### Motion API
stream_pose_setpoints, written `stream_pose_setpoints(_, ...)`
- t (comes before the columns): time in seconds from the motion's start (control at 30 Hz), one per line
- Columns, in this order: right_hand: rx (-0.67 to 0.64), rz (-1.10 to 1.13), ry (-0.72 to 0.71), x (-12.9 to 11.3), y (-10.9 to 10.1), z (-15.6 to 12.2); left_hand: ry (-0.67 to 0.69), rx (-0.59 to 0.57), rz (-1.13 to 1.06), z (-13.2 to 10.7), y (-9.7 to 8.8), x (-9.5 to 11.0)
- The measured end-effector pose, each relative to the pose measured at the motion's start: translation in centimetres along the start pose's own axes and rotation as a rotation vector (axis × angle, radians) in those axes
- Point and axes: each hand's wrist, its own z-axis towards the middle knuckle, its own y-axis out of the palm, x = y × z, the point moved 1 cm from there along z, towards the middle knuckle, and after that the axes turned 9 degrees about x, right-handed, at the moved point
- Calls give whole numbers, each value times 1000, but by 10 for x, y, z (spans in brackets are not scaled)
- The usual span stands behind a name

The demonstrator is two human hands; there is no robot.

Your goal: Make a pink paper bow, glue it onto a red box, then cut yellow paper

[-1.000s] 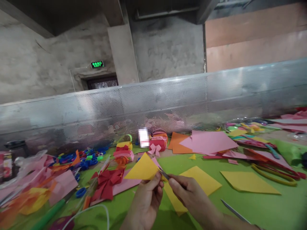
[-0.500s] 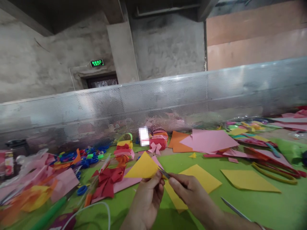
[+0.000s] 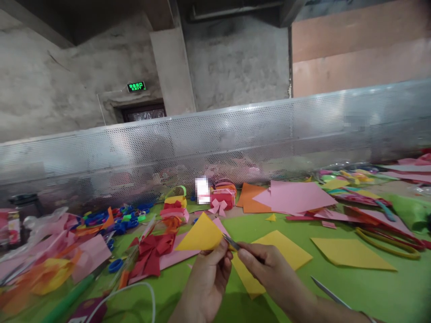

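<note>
My left hand [image 3: 210, 280] is closed, pinching the lower right corner of a folded yellow sheet [image 3: 202, 234], which points upward. My right hand [image 3: 269, 271] grips a slim, pointed metal tool [image 3: 231, 241]; its tip meets the sheet's edge beside my left thumb. Whether the tool is a pair of tweezers or small scissors I cannot tell, as my fingers hide most of it. Behind my right hand lies a flat yellow sheet [image 3: 279, 249], partly covered. A second metal blade [image 3: 330, 291] shows on the green tabletop [image 3: 363, 289] by my right forearm.
Further right lies another yellow sheet [image 3: 353, 254]. Pink paper [image 3: 296, 197] and orange paper [image 3: 254, 197] are stacked behind. Red paper bows [image 3: 151, 253], blue rings [image 3: 115, 265], scraps and a white cable [image 3: 151, 294] crowd the left. A perforated metal screen [image 3: 215, 139] borders the back.
Almost nothing differs. Both hands, the folded yellow sheet and the metal tool keep their places, apart from a slight shift of the view.
</note>
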Motion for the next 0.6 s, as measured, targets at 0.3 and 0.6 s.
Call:
stream_pose_setpoints(0.3, 1, -5, 15, 5, 0, 0, -33, 10, 24, -2, 1, 0)
stream_pose_setpoints(0.6, -24, 52, 101, 3, 1, -2, 29, 34, -28, -3, 1, 2)
